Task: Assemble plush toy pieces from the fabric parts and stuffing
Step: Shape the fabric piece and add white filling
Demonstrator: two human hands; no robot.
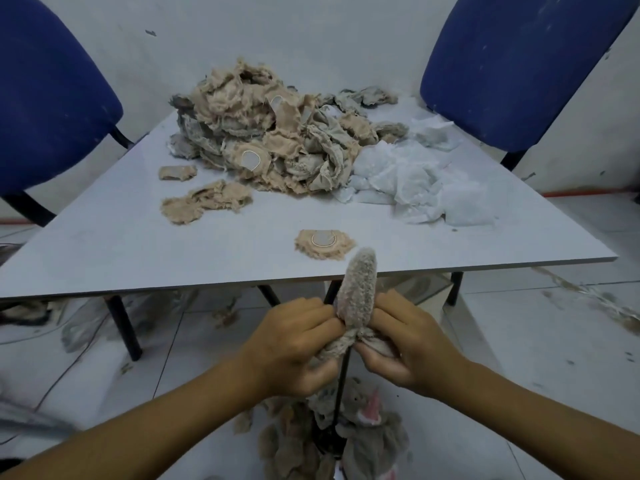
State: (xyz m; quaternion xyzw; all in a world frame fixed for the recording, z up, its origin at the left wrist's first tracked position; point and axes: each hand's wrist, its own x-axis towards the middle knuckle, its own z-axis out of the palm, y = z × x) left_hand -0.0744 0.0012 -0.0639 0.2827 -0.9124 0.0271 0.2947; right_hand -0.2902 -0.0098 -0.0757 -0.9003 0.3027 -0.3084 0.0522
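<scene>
Lower centre of the frame: grey plush tube standing nearly upright on a thin black rod, rounded closed tip up, just in front of the near edge of the grey table. Long axis running bottom to top along the rod, tilted slightly right at the tip. Open, bunched end at the bottom, right between the two hands.

Left hand curled, fingertips pinching the gathered fabric on the left side of the tube's base. Right hand curled likewise, pinching the loose skirt on the right side. Both equally near; grips sitting below the stuffed-looking length, not on it.

Probably turning the piece right side out over the rod, or working it along the rod; direction of any pull therefore down the rod's line, toward the floor pile of plush pieces at bottom centre.

Farther off: small tan patch on the table near the tip, heap of tan and grey fabric parts upper centre, white stuffing to its right.
</scene>
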